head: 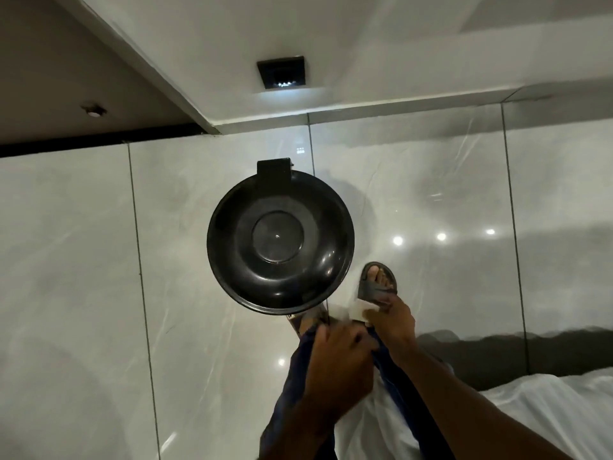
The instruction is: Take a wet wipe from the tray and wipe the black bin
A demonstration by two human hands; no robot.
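Bin (280,242): black, round, lid down, on the tiled floor (83,260), just ahead of my feet; wipe (360,308): white, pinched in my right hand (393,322) near the bin's rim; left hand (338,356): curled, grip unclear.
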